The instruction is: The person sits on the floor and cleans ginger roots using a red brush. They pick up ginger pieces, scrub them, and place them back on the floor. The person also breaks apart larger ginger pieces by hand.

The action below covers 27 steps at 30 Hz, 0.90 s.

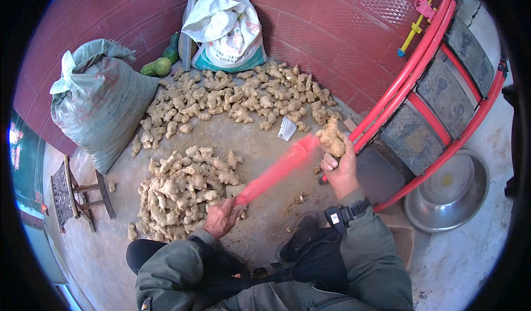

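My right hand [341,166] holds up a knobbly piece of ginger root [332,139] at the right of the middle. A long pink-red mesh sleeve [278,170], blurred, stretches from my left hand [222,217] up to that ginger. My left hand grips the lower end of the sleeve, beside a heap of ginger [182,195] on the floor. Whether the sleeve's upper end touches the ginger, I cannot tell. A wider band of ginger [236,95] lies along the wall, with a small white textured scrap [287,128] at its near edge.
A full woven sack [103,99] leans at the left, near a small wooden stool [81,190]. Another white and green sack [230,41] and green gourds [159,67] stand by the red wall. At the right are a red-framed ladder [427,99] and a metal basin [450,195].
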Each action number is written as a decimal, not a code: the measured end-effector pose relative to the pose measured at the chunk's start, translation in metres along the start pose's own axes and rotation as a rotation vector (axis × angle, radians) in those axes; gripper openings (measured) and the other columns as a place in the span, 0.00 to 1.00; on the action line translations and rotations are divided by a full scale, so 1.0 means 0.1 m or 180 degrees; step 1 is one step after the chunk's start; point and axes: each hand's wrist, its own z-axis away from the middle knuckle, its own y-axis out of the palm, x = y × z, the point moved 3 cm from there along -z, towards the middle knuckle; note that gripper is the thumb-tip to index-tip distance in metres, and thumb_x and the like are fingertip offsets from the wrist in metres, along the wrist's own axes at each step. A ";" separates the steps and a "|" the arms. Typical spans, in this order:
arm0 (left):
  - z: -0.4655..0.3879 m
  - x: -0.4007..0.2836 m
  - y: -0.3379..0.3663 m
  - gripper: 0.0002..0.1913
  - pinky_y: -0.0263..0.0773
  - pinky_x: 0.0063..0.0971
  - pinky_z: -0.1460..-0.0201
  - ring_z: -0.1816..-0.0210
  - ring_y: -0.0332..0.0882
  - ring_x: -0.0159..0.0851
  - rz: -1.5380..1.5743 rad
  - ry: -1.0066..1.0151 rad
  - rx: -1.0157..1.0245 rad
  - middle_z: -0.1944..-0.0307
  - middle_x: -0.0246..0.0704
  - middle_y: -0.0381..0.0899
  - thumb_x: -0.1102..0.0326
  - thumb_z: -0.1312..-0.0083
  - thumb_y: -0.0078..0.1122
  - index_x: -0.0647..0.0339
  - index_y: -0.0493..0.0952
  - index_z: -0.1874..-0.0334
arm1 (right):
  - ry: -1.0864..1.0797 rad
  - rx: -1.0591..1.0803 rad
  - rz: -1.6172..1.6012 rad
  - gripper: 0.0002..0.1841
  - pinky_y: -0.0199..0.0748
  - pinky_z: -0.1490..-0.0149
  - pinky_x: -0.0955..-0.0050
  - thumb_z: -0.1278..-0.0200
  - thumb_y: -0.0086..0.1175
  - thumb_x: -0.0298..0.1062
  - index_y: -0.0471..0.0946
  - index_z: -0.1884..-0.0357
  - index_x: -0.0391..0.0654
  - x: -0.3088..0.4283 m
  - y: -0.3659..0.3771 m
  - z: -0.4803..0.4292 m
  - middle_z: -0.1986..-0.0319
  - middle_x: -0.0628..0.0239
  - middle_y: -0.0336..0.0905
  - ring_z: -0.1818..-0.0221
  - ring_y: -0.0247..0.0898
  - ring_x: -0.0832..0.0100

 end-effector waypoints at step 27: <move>-0.25 0.15 -0.17 0.13 0.73 0.44 0.70 0.72 0.83 0.54 0.0537 -0.0454 -0.0146 0.75 0.48 0.80 0.58 0.26 0.65 0.62 0.79 0.58 | 0.0716 -0.0172 0.0319 0.17 0.62 0.78 0.71 0.21 0.46 0.48 0.77 0.54 0.45 -0.18 -0.22 0.01 0.72 0.64 0.77 0.79 0.69 0.71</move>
